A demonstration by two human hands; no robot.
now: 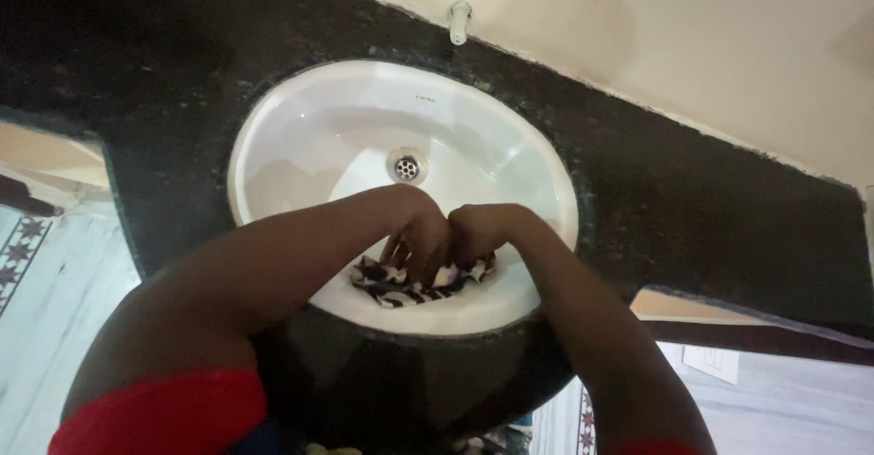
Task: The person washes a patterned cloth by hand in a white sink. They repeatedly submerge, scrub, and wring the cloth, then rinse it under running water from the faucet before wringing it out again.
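Head view, looking straight down: the black stone counter [692, 209] fills the scene, and set into it is the white oval basin [300, 136], its near rim bulging toward the person. Both arms come in from the near edge, red sleeves [164, 414] showing at the bottom. The left hand [421, 236] and right hand [475, 229] sit knuckle to knuckle, both curled shut and gripping 1 black-and-white patterned cloth [401, 286], which lies bunched on the near slope of the basin, just inside the rim.

The risk, as I judge it: the cloth sits close to that near rim, so a hard squeeze or tug could send water or the cloth itself over the edge onto the tiled floor [55, 309] on the left. A loose corner could also slide down toward the drain [407, 165], which lies just beyond the knuckles.

At the far side a small pale tap [460, 20] pokes out from the wall, well apart from the hands. Nothing lies between hands and cloth.
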